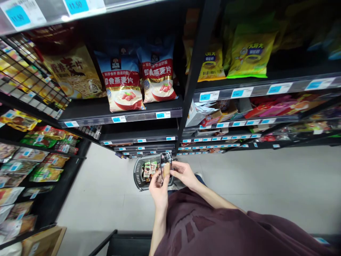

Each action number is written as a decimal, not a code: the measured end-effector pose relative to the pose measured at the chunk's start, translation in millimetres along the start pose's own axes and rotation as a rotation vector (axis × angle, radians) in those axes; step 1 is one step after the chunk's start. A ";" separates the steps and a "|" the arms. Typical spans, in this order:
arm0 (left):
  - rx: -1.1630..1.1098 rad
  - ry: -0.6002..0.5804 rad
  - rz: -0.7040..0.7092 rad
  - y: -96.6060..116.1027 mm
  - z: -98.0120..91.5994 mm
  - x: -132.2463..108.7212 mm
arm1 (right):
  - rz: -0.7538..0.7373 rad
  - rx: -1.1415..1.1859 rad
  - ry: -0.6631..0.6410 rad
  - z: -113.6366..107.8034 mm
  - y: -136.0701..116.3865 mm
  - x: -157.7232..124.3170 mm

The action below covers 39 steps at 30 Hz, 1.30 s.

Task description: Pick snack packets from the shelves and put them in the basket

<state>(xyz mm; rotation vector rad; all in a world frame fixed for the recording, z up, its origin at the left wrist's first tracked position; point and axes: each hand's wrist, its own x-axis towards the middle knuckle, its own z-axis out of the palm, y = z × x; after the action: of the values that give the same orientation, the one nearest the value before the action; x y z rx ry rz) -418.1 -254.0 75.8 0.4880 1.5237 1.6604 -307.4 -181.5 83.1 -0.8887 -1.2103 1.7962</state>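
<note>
Between my two hands is a small snack packet (166, 169) with dark edges and a tan, see-through-looking middle. My left hand (159, 185) grips its lower left side, thumb on the front. From the right, my right hand (185, 174) pinches its edge with thumb and fingers. Beneath them a grey shopping basket (137, 174) with a slotted wall shows past my hands. Inside it lie several small packets (147, 169) in green, white and dark colours. My hands and the held packet cover the basket's right part.
Oatmeal bags (125, 85) stand on the shelf ahead, with yellow snack bags (252, 55) to their right. Price-tagged shelves (141, 140) run low in front of me. A left rack (48, 142) holds many packets. A cardboard box (44, 241) sits at lower left on the pale floor (106, 199).
</note>
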 end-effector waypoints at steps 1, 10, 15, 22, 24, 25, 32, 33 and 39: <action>-0.004 -0.010 0.002 0.0 0.7 0.5 | 0.009 0.009 0.019 -0.3 0.2 0.3; 0.088 -0.018 0.072 -7.5 -1.0 2.6 | 0.092 0.063 0.140 0.5 1.2 0.4; 0.060 -0.012 0.086 -10.4 -2.3 1.2 | 0.106 0.077 0.156 2.0 2.9 0.5; 0.096 0.009 0.107 2.1 3.1 -2.6 | 0.080 0.074 0.116 0.9 -0.2 -1.7; 0.124 0.003 0.113 6.4 4.5 -4.8 | 0.068 0.072 0.090 0.8 -3.0 -3.3; 0.133 -0.007 0.112 8.3 4.9 -6.1 | 0.063 0.068 0.078 0.9 -4.7 -4.2; 0.213 -0.060 0.115 22.6 1.8 -21.1 | 0.049 0.083 0.034 -0.6 -21.3 -13.3; 0.216 -0.058 0.126 25.1 1.1 -24.1 | 0.038 0.080 0.024 -1.3 -25.0 -14.9; 0.158 -0.121 0.172 38.5 -1.2 -40.4 | -0.072 0.007 -0.042 -3.1 -53.4 -24.7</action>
<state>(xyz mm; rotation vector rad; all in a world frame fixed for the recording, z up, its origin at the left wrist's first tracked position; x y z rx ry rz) -406.5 -283.6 121.7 0.8098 1.5661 1.6138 -281.9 -189.1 135.7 -0.7976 -1.2459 1.7683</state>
